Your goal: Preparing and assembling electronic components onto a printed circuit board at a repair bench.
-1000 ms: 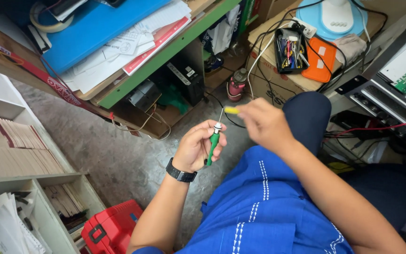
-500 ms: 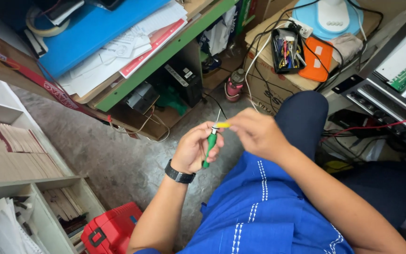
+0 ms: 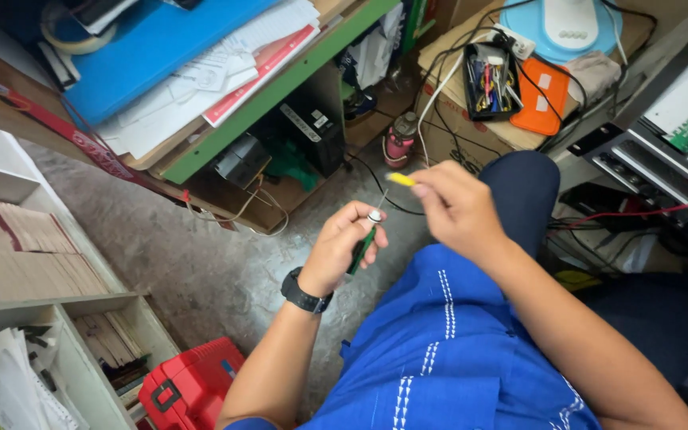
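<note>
- Screwdriver [image 3: 362, 245] with a green handle and a thin metal tip, tilted with the tip toward one o'clock, sits at the middle of the view above the person's lap.
- Left hand [image 3: 342, 248] has its fingers curled closed around the green handle; a black wristwatch [image 3: 304, 292] is on that wrist.
- Right hand [image 3: 458, 209], at two o'clock from the left, pinches a small yellow piece [image 3: 401, 180] between thumb and fingertips, just beside the tip; whether they touch cannot be told.
- Blue shirt [image 3: 455, 350] fills the six o'clock area.
- Red toolbox [image 3: 189, 388] lies on the floor at seven o'clock.
- Green-edged shelf [image 3: 280, 87] with a blue folder [image 3: 161, 48] is at eleven o'clock.
- Orange pouch [image 3: 541, 95] rests on a cardboard box at one o'clock.
</note>
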